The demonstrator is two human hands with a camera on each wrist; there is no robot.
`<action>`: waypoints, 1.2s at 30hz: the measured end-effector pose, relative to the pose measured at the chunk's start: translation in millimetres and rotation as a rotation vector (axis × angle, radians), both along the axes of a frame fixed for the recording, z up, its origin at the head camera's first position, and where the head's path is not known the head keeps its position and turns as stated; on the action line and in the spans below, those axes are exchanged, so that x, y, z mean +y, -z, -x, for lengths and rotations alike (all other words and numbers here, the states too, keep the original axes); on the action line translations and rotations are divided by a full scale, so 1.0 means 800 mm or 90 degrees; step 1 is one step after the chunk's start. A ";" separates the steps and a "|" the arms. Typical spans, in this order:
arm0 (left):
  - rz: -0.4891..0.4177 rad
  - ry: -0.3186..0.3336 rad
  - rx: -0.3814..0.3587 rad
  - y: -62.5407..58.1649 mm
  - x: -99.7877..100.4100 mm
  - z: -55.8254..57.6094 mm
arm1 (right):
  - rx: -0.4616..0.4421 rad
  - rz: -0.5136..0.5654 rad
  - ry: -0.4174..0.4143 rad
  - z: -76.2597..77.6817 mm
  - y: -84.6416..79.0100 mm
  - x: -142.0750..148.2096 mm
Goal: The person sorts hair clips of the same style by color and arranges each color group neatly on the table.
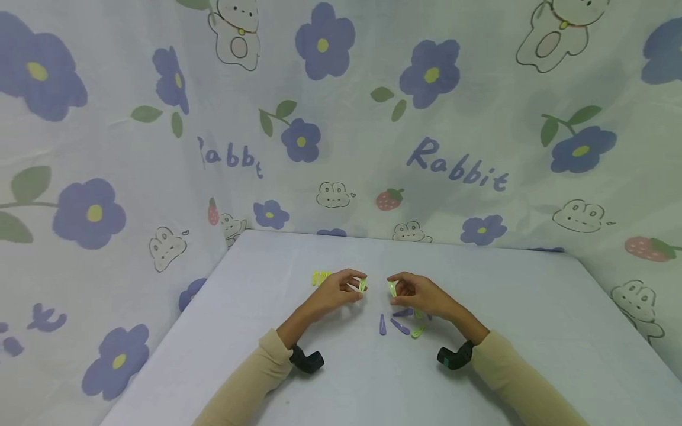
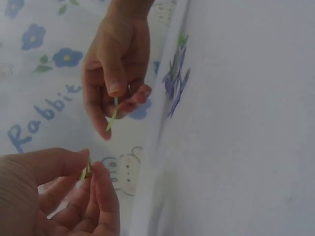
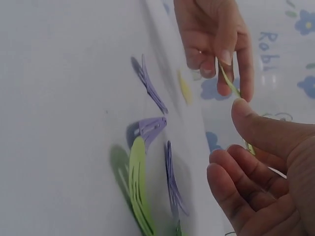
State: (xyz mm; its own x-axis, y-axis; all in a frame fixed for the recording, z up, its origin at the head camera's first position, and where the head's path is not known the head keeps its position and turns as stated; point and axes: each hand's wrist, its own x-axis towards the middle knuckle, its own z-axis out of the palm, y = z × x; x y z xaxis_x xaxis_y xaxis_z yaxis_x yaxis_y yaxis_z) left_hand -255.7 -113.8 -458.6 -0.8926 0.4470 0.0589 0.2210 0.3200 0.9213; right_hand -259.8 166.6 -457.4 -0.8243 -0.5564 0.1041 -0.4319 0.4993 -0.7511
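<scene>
Above the table, my left hand (image 1: 337,289) pinches a light green snap hair clip (image 1: 363,285) between thumb and fingertips. Facing it a short gap away, my right hand (image 1: 426,296) pinches a second light green hair clip (image 1: 392,288). In the left wrist view the left hand's clip (image 2: 87,170) is mostly covered by the fingertips, while the other clip (image 2: 112,120) points down from the right thumb. Below the right hand lie several purple hair clips (image 1: 382,325) and green hair clips (image 1: 418,332), some partly hidden by that hand.
Yellow hair clips (image 1: 315,277) lie side by side behind the left hand, which covers part of them. The white table (image 1: 511,296) meets a patterned cloth (image 1: 362,160) at its back and left edges. Each wrist wears a black camera (image 1: 308,361).
</scene>
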 end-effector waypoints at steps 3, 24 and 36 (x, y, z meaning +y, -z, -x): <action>-0.019 -0.014 -0.013 -0.002 -0.011 0.000 | -0.002 0.002 -0.003 0.000 -0.002 -0.007; -0.048 -0.142 -0.071 -0.008 -0.094 -0.016 | 0.000 0.043 -0.057 -0.002 -0.006 -0.064; -0.051 -0.164 -0.073 -0.009 -0.117 -0.024 | 0.011 0.022 -0.051 -0.001 -0.008 -0.110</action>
State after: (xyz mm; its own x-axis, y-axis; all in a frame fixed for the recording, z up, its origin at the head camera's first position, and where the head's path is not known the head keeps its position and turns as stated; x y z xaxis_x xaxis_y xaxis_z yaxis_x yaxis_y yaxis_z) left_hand -236.6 -207.1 -451.8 -0.9790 0.2025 -0.0231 0.0347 0.2772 0.9602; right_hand -258.7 78.5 -451.2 -0.7754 -0.6160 0.1387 -0.4824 0.4364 -0.7595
